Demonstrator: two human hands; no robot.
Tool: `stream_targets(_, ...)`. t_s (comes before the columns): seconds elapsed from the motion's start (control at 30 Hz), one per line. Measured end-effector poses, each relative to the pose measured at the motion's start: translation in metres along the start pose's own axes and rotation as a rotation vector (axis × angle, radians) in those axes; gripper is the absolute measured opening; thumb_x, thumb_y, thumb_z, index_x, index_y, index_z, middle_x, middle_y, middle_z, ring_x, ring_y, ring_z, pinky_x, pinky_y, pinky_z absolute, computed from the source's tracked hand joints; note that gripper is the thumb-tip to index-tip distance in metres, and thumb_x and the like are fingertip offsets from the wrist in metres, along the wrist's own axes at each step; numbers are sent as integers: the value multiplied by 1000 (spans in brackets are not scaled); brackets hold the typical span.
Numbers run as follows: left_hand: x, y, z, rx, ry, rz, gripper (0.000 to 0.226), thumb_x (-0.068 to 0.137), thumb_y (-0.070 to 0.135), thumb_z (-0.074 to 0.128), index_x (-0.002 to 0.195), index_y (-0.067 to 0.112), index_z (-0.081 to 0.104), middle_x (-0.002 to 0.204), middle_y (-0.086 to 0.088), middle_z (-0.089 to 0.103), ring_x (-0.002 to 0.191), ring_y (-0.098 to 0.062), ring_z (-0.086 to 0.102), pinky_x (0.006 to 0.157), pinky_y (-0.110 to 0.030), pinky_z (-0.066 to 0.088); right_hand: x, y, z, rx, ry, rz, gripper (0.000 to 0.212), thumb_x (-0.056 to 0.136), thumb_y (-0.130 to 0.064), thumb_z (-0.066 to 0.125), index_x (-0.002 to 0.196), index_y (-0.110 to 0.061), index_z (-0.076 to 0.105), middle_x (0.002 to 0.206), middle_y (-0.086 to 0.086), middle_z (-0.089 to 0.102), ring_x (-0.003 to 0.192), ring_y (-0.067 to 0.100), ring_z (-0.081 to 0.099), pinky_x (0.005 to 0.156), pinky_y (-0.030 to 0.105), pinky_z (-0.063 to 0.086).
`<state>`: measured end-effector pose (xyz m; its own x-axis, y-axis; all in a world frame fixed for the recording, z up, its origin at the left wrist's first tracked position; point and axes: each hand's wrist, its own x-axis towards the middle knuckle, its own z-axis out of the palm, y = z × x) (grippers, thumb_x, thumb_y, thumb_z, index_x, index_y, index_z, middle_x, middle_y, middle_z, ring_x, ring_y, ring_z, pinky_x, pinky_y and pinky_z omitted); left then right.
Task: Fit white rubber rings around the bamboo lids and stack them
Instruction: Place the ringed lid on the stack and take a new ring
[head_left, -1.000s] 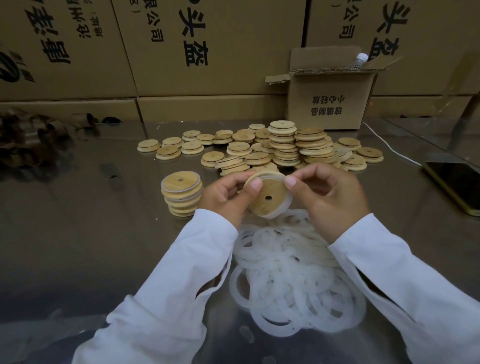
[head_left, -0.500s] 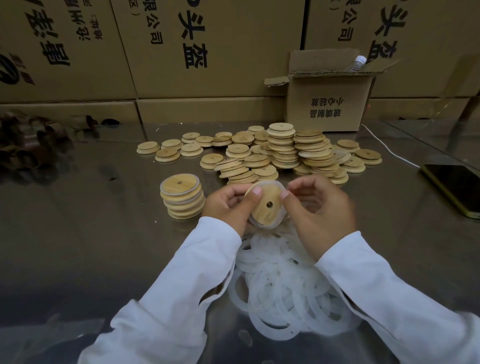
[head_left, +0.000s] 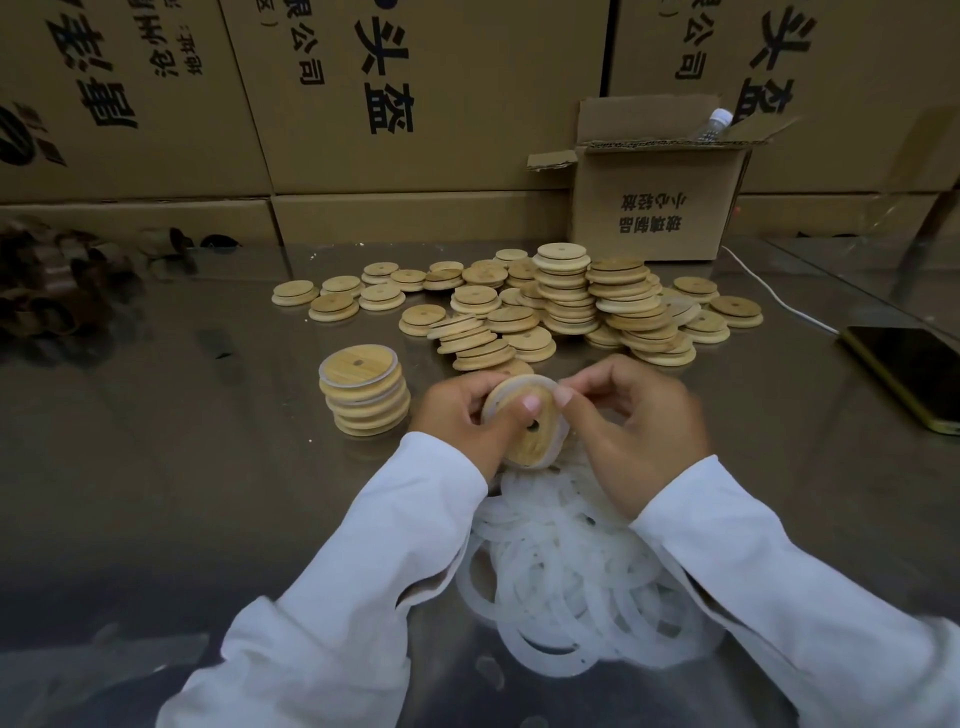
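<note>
A round bamboo lid with a small centre hole is tilted between both hands, a white rubber ring stretched over its upper rim. My left hand grips the lid, thumb pressed on its face. My right hand pinches the ring at the lid's upper right edge. To the left stands a short stack of ringed lids. Beneath my wrists lies a heap of loose white rings. Further back, bare lids lie loose and in stacks.
A phone with a white cable lies at the right. An open small carton holding a bottle stands behind the lids, in front of a wall of large cartons. Dark brown objects sit at far left.
The lid and both hands have come slightly nearer me and lower. The ring has been worked further round the lid's rim; my right fingers shifted to its upper right edge.
</note>
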<state>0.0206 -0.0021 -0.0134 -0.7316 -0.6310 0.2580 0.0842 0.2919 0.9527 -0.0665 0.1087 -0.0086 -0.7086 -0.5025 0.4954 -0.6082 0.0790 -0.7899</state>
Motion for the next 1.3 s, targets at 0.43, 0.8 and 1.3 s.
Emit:
stream_targets(0.43,1,2,-5,-299,-87,-139,15,85,8,57,96,12,65,85,-12,68,80,-25,65,74,-39,56,5,-8,-5,169,-44,69,19,81,-11,67,67,-24,63,76,-11,68,67,7,66,63,26,55)
stream_targets(0.8,3,3,-7,-412,-84,-110,36,69,21,61,101,5,65,87,-15,68,81,-26,66,71,-38,58,7,-19,-9,120,-89,60,22,82,-11,65,65,-24,60,101,-11,59,85,17,64,82,33,53)
stream_targets(1.3,3,0,-2,-244,9,-24,10,77,14,68,87,13,69,81,-8,70,79,-23,66,76,-37,54,4,-7,-6,125,-6,45,16,80,-16,68,69,-26,63,74,-10,68,76,10,65,73,30,53)
